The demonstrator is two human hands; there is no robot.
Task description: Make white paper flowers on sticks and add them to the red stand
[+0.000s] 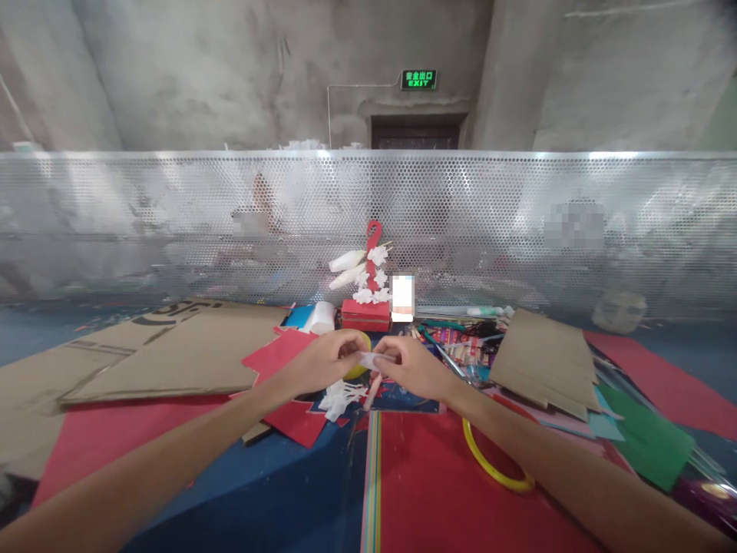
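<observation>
My left hand point(325, 359) and my right hand point(410, 367) meet over the middle of the table, both pinching a small white paper piece point(367, 359) between their fingertips. A thin stick point(373, 390) hangs down below that piece. Behind my left fingers shows part of a yellow tape roll point(358, 370). Under the hands lie white cut-out paper flowers point(341, 398) on red paper point(288, 384).
Brown cardboard sheets point(173, 353) lie at left, and another cardboard piece point(544, 357) at right. A yellow ring point(495, 470) lies by my right forearm. A red box craft with white flowers point(367, 296) stands behind. A perforated metal screen point(173, 223) closes the table's far side.
</observation>
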